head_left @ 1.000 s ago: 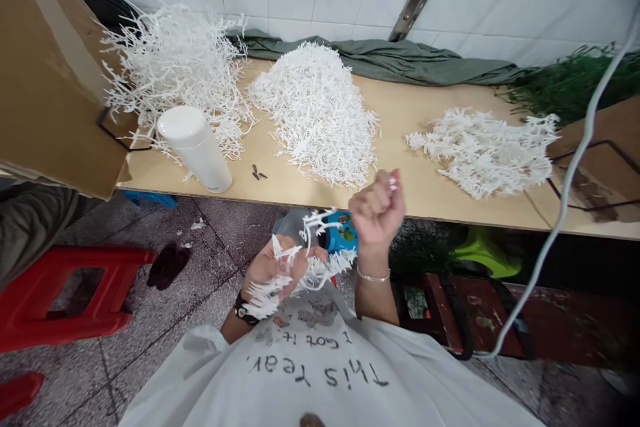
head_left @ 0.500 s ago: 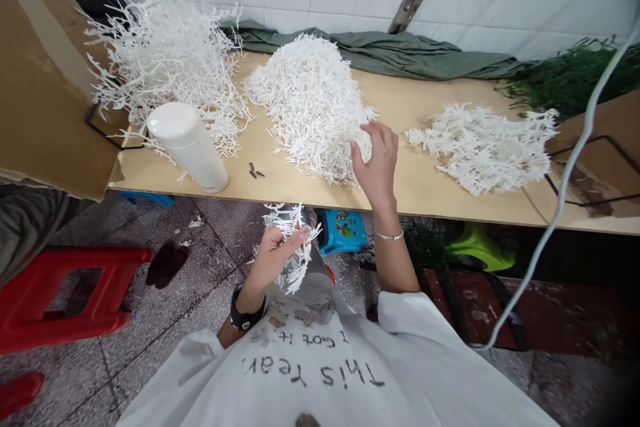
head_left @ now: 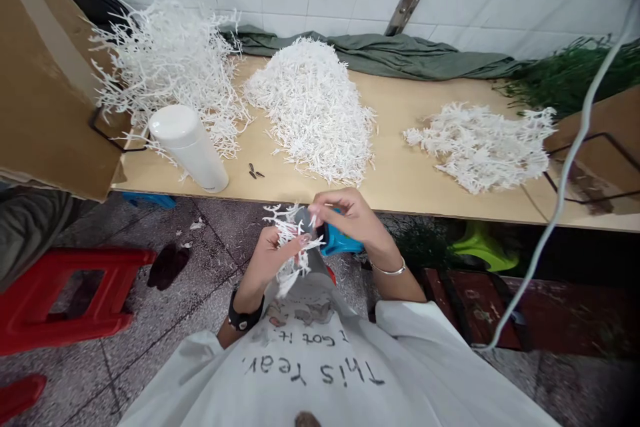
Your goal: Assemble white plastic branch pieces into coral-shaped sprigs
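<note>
Above "This Year" shirt [head_left: 315,387]; left hand [head_left: 269,257], right hand [head_left: 354,217]; both pinch-tight on white sprigs [head_left: 289,272].

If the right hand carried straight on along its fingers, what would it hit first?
Most likely the white sprigs in the left hand: the right hand points at them, fingertips close by. Depth is unclear, so they may already touch.

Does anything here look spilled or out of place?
Slightly: small white scraps lie on the speckled grey floor, perhaps dropped, and three dark seed-like bits sit beside the white cylindrical bottle, unlike the white branching pieces heaped nearby.
</note>
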Demonstrator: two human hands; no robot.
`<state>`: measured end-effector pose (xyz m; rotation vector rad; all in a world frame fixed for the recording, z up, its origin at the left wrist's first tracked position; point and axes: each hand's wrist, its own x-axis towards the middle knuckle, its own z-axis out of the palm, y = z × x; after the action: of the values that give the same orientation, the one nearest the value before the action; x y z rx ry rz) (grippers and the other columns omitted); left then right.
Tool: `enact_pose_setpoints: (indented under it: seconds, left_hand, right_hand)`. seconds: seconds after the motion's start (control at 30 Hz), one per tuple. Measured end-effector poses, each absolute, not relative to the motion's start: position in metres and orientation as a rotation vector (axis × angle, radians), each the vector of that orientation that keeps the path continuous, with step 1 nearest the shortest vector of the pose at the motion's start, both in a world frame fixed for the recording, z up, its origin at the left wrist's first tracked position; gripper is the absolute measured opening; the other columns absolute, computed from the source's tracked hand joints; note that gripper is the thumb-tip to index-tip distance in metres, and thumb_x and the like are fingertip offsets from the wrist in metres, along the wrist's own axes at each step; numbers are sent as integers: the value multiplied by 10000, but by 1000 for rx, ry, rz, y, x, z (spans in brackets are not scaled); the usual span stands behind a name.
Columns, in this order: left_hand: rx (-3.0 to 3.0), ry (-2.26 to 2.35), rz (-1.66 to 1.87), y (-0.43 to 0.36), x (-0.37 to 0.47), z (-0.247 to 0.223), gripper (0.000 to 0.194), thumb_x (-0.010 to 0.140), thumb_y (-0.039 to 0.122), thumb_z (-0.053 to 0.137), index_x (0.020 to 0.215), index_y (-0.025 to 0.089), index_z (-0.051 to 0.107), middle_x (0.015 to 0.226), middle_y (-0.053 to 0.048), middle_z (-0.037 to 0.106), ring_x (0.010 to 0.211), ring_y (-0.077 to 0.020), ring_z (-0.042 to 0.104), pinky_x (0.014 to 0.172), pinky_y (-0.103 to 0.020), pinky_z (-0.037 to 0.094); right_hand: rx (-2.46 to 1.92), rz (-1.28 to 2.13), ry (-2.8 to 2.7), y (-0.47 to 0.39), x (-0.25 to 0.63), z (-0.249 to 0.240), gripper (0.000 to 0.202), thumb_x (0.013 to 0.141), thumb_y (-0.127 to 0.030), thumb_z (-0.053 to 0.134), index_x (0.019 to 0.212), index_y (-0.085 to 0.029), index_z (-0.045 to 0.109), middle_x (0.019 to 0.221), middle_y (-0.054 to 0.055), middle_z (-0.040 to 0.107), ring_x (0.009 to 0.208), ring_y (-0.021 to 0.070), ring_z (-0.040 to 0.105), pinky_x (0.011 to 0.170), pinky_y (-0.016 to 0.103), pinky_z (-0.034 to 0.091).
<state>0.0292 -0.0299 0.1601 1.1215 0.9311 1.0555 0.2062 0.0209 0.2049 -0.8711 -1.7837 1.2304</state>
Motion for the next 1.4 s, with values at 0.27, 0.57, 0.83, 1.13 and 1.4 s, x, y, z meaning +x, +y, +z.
enact_pose_setpoints:
  seconds: [0.27, 0.57, 0.83, 1.13, 1.4]
  left_hand:
    - [730, 985, 1140, -33, 31, 160, 422, 634, 487, 740, 581, 131, 519, 473, 37, 443, 400, -38, 342, 401, -182, 259]
    - [942, 1191, 1337, -21, 37, 147, 435, 736, 492, 671, 549, 127, 528, 464, 32, 440, 423, -45, 353, 418, -186, 269]
    - [1115, 1148, 1354, -19, 32, 138, 319, 822, 415, 585, 656, 142, 581, 530, 34, 456, 492, -68, 390, 481, -197, 305]
    - [1012, 1085, 1489, -32, 51, 154, 407, 806, 455, 582, 533, 157, 541, 542, 1, 547, 520, -90, 482, 572, -219, 417]
    - [498, 935, 1840, -18, 41, 173, 414, 676, 420, 691, 542, 168, 392, 500, 74, 388, 469, -39, 405, 744, -245, 493]
  right_hand:
    - [-1055, 354, -1135, 74, 238, 192, 221, 912, -419, 402, 880, -209, 463, 788, 20, 468, 590, 93, 437, 592, 264, 404]
    - [-1152, 496, -1783, 52, 214, 179, 275, 917, -400, 435, 891, -170, 583, 927, 87, 620, 851, 160, 569, 725, 299, 433]
    - [-971, 1095, -2094, 10, 184, 190, 337, 863, -423, 556, 680, -153, 471, 548, -48, 376, 499, 48, 314, 481, 204, 239]
    - [-851, 1318, -1548, -4, 163, 172, 509, 901, -489, 453, 514, -160, 427, 421, -23, 383, 365, 52, 305, 396, 237, 201]
    - [-725, 656, -931, 21, 187, 211, 441, 926, -469, 337, 619, -196, 175, 482, -61, 109, 408, 89, 119, 451, 254, 244]
